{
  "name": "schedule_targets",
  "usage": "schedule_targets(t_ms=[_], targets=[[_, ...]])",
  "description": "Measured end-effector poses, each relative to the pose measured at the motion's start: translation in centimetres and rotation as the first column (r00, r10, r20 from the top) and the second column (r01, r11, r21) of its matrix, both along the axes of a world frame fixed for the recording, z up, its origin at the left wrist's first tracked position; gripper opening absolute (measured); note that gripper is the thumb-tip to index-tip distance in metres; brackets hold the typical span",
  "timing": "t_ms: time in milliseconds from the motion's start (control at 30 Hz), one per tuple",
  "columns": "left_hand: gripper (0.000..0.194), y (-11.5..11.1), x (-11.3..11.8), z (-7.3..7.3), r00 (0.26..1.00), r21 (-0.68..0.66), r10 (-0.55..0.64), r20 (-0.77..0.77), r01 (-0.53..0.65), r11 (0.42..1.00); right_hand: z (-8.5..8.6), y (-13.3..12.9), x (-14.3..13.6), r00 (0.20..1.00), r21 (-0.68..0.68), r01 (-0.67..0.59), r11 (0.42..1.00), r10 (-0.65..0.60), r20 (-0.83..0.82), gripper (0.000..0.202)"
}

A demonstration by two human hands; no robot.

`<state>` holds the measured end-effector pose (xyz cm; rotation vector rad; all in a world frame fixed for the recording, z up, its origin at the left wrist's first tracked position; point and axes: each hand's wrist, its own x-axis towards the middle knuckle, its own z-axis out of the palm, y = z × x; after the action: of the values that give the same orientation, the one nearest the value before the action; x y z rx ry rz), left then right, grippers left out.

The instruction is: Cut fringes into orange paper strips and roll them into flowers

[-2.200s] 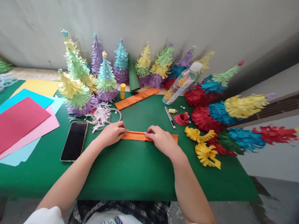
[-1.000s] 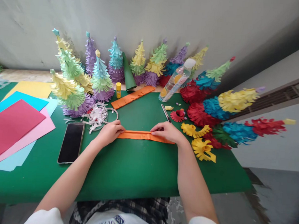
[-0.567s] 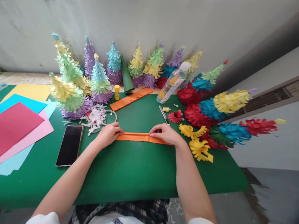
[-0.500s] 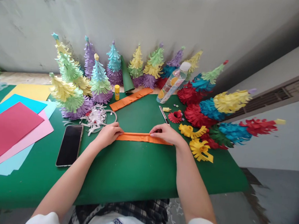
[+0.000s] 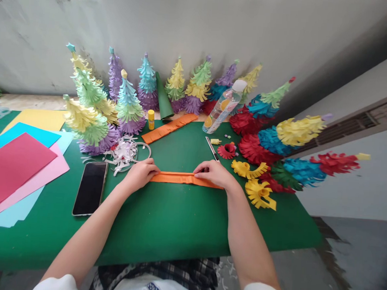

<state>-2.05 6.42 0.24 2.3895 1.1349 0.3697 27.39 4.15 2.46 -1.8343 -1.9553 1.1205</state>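
Observation:
An orange paper strip (image 5: 175, 178) lies lengthwise before me, its far edge folded over. My left hand (image 5: 142, 173) pinches the strip's left end. Farther along, my right hand (image 5: 214, 172) grips the folded edge near the right end, with its fingers bent and part of the strip under the palm. Behind them rests a second orange strip (image 5: 170, 128) with cuts along it. A box cutter (image 5: 212, 148) lies just beyond my right hand. White paper scraps (image 5: 123, 154) and a roll of tape or ring (image 5: 150, 151) are beyond my left hand.
Fringed paper trees (image 5: 130, 108) line the wall, with a green paper cone (image 5: 163, 97) among them. A bottle (image 5: 224, 107), a glue stick (image 5: 151, 120) and yellow paper curls (image 5: 259, 193) stand or lie around. At left are a phone (image 5: 90, 189) and coloured sheets (image 5: 18, 169).

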Motion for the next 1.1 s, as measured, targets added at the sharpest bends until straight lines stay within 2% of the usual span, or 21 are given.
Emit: schedule_targets(t_ms=[200,333,433,633,800,1000,1100], targets=[[0.022,-0.2,0.0,0.2,0.999,0.038,-0.001,-0.05,0.002,0.999,0.2,-0.3,-0.2,0.999,0.063,-0.041,0.997,0.04,0.009,0.011],[0.022,-0.5,0.1,0.5,0.996,0.078,0.0,-0.091,0.008,0.997,0.3,-0.5,-1.2,0.986,0.221,-0.152,0.963,0.162,-0.027,0.021],[0.021,-0.6,0.3,0.7,0.992,0.118,-0.003,-0.126,0.018,0.993,0.2,-0.6,-2.0,0.974,0.255,-0.224,0.941,0.223,0.034,0.022],[0.021,-0.9,0.8,1.1,0.979,0.184,0.0,-0.202,0.038,0.982,0.1,-0.8,-3.1,0.973,0.246,-0.209,0.946,0.177,0.144,0.015],[0.026,-1.6,1.2,1.3,0.966,0.223,0.001,-0.258,0.058,0.973,0.6,-1.4,-4.2,0.958,0.266,-0.198,0.943,0.128,0.258,0.018],[0.029,-2.1,1.5,1.2,0.952,0.264,0.001,-0.305,0.083,0.961,0.8,-2.3,-4.8,0.873,0.33,-0.34,0.88,0.164,0.46,0.021],[0.029,-2.1,1.6,1.2,0.95,0.275,-0.002,-0.314,0.093,0.957,0.6,-2.3,-4.7,0.842,0.336,-0.392,0.857,0.186,0.507,0.023]])
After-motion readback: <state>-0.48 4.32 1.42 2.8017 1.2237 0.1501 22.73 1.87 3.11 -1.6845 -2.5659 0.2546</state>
